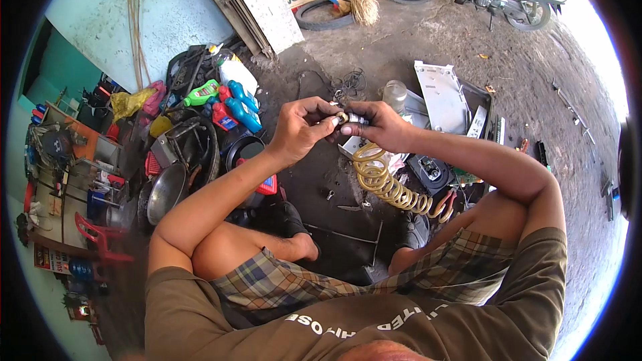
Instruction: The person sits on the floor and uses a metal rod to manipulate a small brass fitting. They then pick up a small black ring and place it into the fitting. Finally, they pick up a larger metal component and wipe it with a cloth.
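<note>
Two bare hands of mine, fingertips darkened with grime, meet out in front of me in the head view. My left hand (296, 132) and my right hand (384, 127) are both closed at the fingers on one small cylindrical metal part (355, 119), held up above the dark, oil-stained concrete floor (311, 184). Around it the surfaces vary: a glossy pale-yellow coiled hose (386, 186) lies in springy loops below my right wrist, near red-handled pliers (447, 204). Beyond my right forearm a flat, matt light-grey panel (441, 101) rests tilted, with a round clear jar (395, 96) just beside it. A thin straight metal rod (341, 234) with a crossbar lies on the floor between my feet. To my left sit smooth blue plastic bottles (243, 115), a bright green plastic bottle (201, 94) and a dull, rounded metal bowl (168, 194). Farther off, a bristly straw broom (362, 5) leans over a black rubber tyre (321, 23).

As for the part itself — short, round and stubby — it shows shiny silver bands against darker ones, with a brownish-gold tint at the end by my left thumb. My fingers hide the rest.
</note>
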A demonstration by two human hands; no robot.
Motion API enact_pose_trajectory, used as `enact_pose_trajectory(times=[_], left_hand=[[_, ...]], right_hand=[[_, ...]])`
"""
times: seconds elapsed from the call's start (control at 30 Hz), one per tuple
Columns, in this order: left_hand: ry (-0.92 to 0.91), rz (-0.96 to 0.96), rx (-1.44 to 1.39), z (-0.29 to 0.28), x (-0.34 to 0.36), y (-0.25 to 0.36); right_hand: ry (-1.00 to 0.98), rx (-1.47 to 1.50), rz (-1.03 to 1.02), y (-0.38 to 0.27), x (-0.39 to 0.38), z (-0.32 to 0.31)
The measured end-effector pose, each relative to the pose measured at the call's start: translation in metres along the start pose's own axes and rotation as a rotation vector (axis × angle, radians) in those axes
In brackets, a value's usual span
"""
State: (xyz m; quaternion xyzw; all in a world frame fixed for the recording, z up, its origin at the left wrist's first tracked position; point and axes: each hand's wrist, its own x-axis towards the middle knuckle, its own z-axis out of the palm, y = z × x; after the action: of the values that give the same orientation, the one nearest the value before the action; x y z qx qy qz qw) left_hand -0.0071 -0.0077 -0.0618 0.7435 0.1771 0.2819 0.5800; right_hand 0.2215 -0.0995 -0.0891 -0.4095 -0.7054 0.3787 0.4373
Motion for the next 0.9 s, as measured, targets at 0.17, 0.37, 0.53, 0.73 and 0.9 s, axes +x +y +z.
enact_pose_trajectory(times=[0.17,0.37,0.53,0.73,0.9], left_hand=[[-0.012,-0.024,-0.03,0.001,0.0,0.001],[-0.041,-0.034,-0.038,0.002,-0.001,0.007],[-0.059,-0.022,-0.042,-0.001,-0.001,0.007],[-0.064,-0.034,-0.044,-0.001,-0.002,0.008],[-0.045,-0.041,-0.037,0.001,0.0,0.007]], right_hand=[[-0.023,0.033,0.052,0.0,-0.003,-0.002],[-0.045,0.06,0.11,-0.009,-0.005,-0.005],[-0.056,0.093,0.147,-0.012,-0.005,-0.005],[-0.073,0.126,0.142,-0.008,-0.005,-0.006],[-0.036,0.092,0.096,0.001,-0.002,-0.002]])
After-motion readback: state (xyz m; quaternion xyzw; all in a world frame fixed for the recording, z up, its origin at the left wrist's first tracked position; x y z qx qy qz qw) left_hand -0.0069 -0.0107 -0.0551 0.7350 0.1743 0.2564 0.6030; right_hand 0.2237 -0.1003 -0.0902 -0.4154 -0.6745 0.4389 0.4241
